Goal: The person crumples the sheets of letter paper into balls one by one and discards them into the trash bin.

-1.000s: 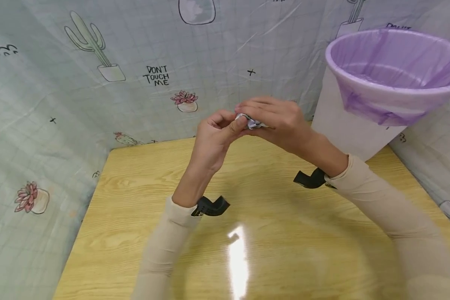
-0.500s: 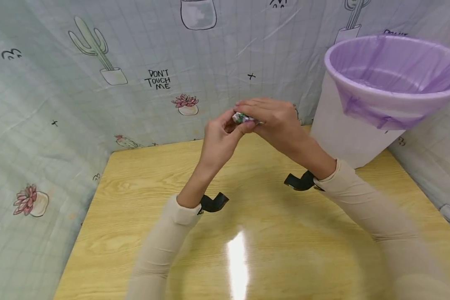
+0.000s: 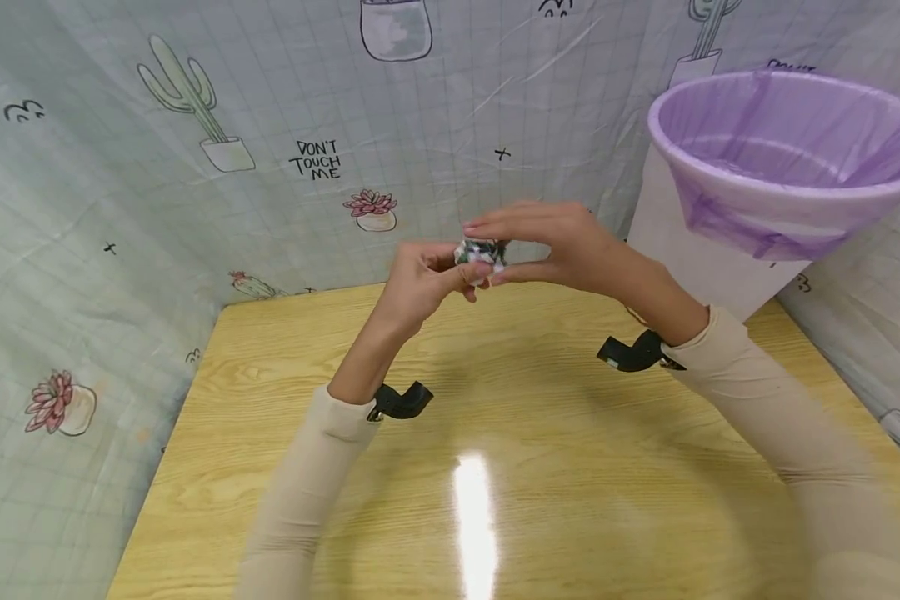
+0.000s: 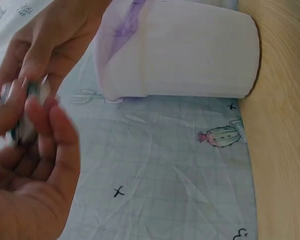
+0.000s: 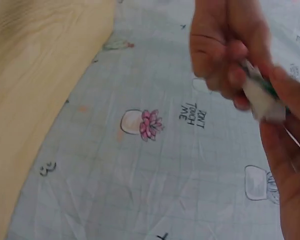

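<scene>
A small crumpled wad of paper, white with green and purple print, is held above the far part of the table between both hands. My left hand pinches it from the left, thumb in front and fingers curled behind. From the right, my right hand has its fingertips over the top of the wad and its thumb below. The right wrist view shows the paper wad, blurred, between the right thumb and fingers. In the left wrist view the fingers partly hide it.
A white bin with a purple liner over its rim stands at the back right of the wooden table. Cloth printed with cacti hangs behind and at the sides. Black wrist cameras sit on both wrists.
My right hand's fingers and thumb have spread wider apart around the paper wad, exposing more of it. Both forearms have shifted slightly outward. The wad has turned and moved a little left.
</scene>
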Motion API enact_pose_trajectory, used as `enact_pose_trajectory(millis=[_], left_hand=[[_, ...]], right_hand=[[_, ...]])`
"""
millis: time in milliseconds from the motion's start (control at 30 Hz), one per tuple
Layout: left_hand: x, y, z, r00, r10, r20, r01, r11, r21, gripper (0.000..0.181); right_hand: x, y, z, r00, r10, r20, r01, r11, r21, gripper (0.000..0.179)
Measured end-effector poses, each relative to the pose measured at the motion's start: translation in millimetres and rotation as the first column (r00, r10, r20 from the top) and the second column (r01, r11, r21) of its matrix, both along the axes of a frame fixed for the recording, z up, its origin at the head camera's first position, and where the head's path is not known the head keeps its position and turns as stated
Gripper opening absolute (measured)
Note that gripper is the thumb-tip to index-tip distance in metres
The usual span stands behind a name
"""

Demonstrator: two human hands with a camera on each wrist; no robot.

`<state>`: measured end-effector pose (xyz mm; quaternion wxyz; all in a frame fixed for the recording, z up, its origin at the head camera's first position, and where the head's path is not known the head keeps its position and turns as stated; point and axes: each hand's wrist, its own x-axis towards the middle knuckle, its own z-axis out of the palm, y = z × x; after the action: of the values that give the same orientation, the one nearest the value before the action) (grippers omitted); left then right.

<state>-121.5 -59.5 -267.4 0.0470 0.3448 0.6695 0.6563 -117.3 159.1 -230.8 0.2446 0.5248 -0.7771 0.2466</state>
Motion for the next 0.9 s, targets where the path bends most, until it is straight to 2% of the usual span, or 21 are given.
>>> enact_pose_trajectory(millis=[67, 133, 233, 333, 433, 500, 567, 600, 633, 667, 733, 767, 800, 833, 867, 900], left_hand=[[0.6, -5.4, 4.3, 0.998, -0.06, 0.003, 0.06, 0.99, -0.126, 0.017], [1.4, -10.0, 9.3, 0.995, -0.095, 0.021, 0.098, 0.97, -0.221, 0.017], [2.3, -12.3, 15.4, 0.993, -0.083, 0.083, 0.101, 0.963, -0.25, 0.02], [3.0, -10.2, 16.9, 0.986, -0.081, 0.146, 0.106, 0.98, -0.168, 0.022], [4.1, -6.2, 16.8, 0.983, -0.093, 0.16, 0.105, 0.992, -0.066, 0.019], [5.2, -3.5, 16.5, 0.981, -0.11, 0.157, 0.11, 0.994, 0.006, 0.021], [6.3, -0.3, 16.5, 0.969, -0.177, 0.174, 0.158, 0.981, 0.116, 0.031], [7.1, 1.5, 16.3, 0.954, -0.233, 0.188, 0.2, 0.963, 0.178, 0.038], [8.3, 3.3, 15.8, 0.932, -0.298, 0.205, 0.247, 0.939, 0.241, 0.045], [9.8, 5.0, 14.8, 0.901, -0.371, 0.223, 0.298, 0.905, 0.303, 0.052], [13.5, 8.9, 12.7, 0.828, -0.504, 0.246, 0.385, 0.83, 0.405, 0.061], [15.4, 10.8, 11.6, 0.793, -0.552, 0.256, 0.41, 0.795, 0.446, 0.062], [17.2, 12.4, 10.2, 0.766, -0.587, 0.262, 0.426, 0.769, 0.477, 0.061], [18.7, 13.8, 9.0, 0.746, -0.612, 0.261, 0.438, 0.747, 0.501, 0.059], [20.1, 15.0, 8.4, 0.735, -0.629, 0.255, 0.445, 0.73, 0.519, 0.057], [21.4, 15.7, 8.1, 0.736, -0.632, 0.243, 0.446, 0.722, 0.529, 0.054]], right_hand=[[0.8, 2, 6.3, 0.997, 0.063, 0.042, -0.065, 0.995, 0.069, 0.058], [2.0, 1, 11.4, 0.991, 0.104, 0.079, -0.113, 0.986, 0.12, 0.057], [4.3, -4, 15.6, 0.988, 0.124, 0.087, -0.134, 0.984, 0.115, 0.049], [7.9, -6, 15.5, 0.994, 0.105, 0.037, -0.106, 0.994, 0.032, 0.037], [11.4, -6, 14.5, 0.997, 0.076, -0.019, -0.077, 0.996, -0.05, 0.031], [13.8, -7, 15.3, 0.997, 0.065, -0.037, -0.068, 0.993, -0.098, 0.028], [16.4, -8, 17.5, 0.997, 0.08, -0.019, -0.082, 0.982, -0.171, 0.028], [17.6, -8, 18.9, 0.995, 0.095, 0.0, -0.093, 0.972, -0.214, 0.028], [19.1, -8, 20.2, 0.993, 0.116, 0.022, -0.107, 0.959, -0.263, 0.03], [20.6, -8, 21.2, 0.988, 0.143, 0.05, -0.121, 0.942, -0.313, 0.032], [23.2, -7, 21.5, 0.977, 0.19, 0.092, -0.14, 0.908, -0.396, 0.036], [24.5, -6, 20.8, 0.975, 0.201, 0.1, -0.14, 0.893, -0.427, 0.037], [25.6, -5, 19.5, 0.974, 0.203, 0.099, -0.138, 0.882, -0.451, 0.036], [26.8, -5, 17.8, 0.973, 0.209, 0.097, -0.14, 0.871, -0.471, 0.034], [27.7, -5, 16.0, 0.974, 0.207, 0.087, -0.14, 0.864, -0.483, 0.031], [28.3, -5, 14.2, 0.976, 0.204, 0.071, -0.144, 0.859, -0.491, 0.027]])
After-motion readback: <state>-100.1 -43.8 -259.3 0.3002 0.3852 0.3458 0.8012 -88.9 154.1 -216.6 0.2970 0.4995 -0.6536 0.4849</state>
